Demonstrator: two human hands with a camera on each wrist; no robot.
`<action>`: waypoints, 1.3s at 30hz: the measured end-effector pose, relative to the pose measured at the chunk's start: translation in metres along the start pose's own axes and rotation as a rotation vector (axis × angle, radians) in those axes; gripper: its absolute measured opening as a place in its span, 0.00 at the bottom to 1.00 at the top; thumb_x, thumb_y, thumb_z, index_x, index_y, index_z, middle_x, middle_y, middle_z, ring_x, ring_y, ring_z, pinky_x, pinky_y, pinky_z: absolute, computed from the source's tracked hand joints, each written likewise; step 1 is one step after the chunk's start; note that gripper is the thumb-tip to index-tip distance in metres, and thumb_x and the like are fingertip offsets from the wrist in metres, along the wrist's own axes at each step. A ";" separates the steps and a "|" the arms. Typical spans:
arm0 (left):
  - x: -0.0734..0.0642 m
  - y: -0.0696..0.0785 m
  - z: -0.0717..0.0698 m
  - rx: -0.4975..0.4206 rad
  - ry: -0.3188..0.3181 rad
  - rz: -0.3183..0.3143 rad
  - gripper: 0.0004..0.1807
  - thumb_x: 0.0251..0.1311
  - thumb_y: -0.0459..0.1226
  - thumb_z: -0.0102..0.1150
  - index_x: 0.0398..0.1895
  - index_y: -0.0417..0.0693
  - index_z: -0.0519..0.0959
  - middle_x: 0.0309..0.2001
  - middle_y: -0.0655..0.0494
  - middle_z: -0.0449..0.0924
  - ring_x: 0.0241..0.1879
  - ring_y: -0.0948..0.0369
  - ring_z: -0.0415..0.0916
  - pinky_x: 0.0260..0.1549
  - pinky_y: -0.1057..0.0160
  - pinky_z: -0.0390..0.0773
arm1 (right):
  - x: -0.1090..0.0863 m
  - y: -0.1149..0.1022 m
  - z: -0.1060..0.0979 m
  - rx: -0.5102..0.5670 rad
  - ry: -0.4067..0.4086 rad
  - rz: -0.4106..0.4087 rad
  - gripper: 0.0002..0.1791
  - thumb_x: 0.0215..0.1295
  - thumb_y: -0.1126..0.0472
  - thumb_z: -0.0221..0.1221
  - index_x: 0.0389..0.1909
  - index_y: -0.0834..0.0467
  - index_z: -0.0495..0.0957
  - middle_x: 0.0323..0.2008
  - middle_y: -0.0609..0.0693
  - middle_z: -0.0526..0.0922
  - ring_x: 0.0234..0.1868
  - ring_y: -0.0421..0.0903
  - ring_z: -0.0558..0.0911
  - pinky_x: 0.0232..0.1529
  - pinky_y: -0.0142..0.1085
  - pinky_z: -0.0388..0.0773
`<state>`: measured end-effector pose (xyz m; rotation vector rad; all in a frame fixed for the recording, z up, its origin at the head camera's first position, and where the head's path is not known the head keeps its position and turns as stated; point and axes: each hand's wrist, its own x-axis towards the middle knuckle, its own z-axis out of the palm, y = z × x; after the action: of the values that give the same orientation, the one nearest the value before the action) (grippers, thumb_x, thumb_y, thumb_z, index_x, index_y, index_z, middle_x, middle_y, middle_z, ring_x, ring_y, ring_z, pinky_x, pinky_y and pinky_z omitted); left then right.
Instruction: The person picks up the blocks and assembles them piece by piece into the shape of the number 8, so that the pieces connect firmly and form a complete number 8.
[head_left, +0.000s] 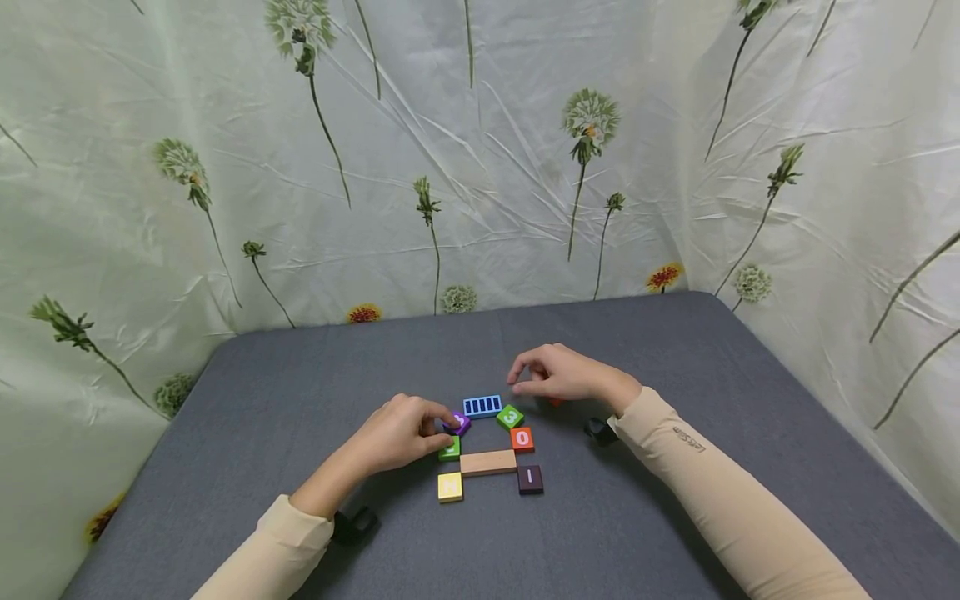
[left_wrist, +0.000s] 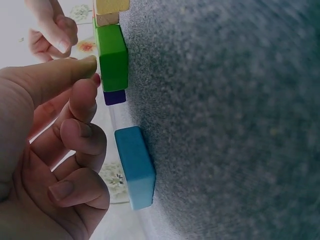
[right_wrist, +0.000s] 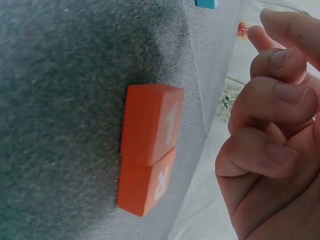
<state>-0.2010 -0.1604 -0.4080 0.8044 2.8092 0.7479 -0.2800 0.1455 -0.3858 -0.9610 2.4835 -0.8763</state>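
Observation:
My left hand point(head_left: 401, 432) rests its index fingertip on a purple number block point(head_left: 460, 425) and its thumb tip on a green block point(head_left: 449, 452). In the left wrist view the thumb lies against the green block point(left_wrist: 113, 60), and the other fingers curl loosely beside a teal block point(left_wrist: 136, 170). My right hand point(head_left: 564, 372) hovers behind the block arrangement, fingers loosely curled, holding nothing. Below it, two orange number blocks point(right_wrist: 152, 125) lie end to end in the right wrist view; the head view shows only a bit of orange under the hand.
A blue slotted block point(head_left: 482, 406), a green "3" block point(head_left: 511, 417) and a red-orange "0" block point(head_left: 522, 439) continue the arrangement. A wooden plank point(head_left: 488, 462) spans its middle. Yellow point(head_left: 450, 487) and dark purple point(head_left: 530, 480) blocks lie at the near corners on the grey tabletop point(head_left: 600, 533).

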 end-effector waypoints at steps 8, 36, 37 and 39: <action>-0.001 0.000 0.000 0.008 -0.004 -0.006 0.08 0.67 0.39 0.74 0.47 0.55 0.91 0.20 0.69 0.76 0.19 0.71 0.66 0.20 0.69 0.62 | -0.005 0.004 0.003 -0.009 -0.009 0.021 0.09 0.78 0.56 0.65 0.51 0.55 0.87 0.18 0.40 0.75 0.19 0.37 0.71 0.28 0.31 0.70; -0.001 0.001 0.001 -0.008 -0.008 -0.011 0.09 0.67 0.38 0.73 0.49 0.55 0.91 0.20 0.69 0.74 0.19 0.71 0.64 0.20 0.69 0.61 | -0.014 0.015 0.007 0.016 0.008 0.016 0.09 0.77 0.57 0.65 0.50 0.55 0.87 0.19 0.39 0.73 0.20 0.36 0.68 0.27 0.30 0.66; -0.001 0.001 0.001 -0.009 -0.010 -0.011 0.09 0.67 0.38 0.73 0.49 0.54 0.92 0.20 0.69 0.74 0.18 0.71 0.64 0.20 0.69 0.60 | -0.014 0.015 0.007 0.016 0.010 0.015 0.09 0.77 0.57 0.65 0.50 0.55 0.87 0.19 0.39 0.73 0.20 0.36 0.68 0.27 0.30 0.66; -0.001 0.001 0.001 -0.010 -0.011 -0.009 0.09 0.67 0.38 0.73 0.49 0.54 0.92 0.20 0.69 0.74 0.18 0.71 0.63 0.20 0.69 0.60 | -0.014 0.015 0.007 0.017 0.011 0.015 0.09 0.77 0.57 0.65 0.50 0.55 0.87 0.19 0.39 0.73 0.20 0.36 0.68 0.27 0.30 0.66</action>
<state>-0.1994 -0.1597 -0.4083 0.7912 2.7951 0.7537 -0.2740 0.1614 -0.3996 -0.9338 2.4849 -0.8984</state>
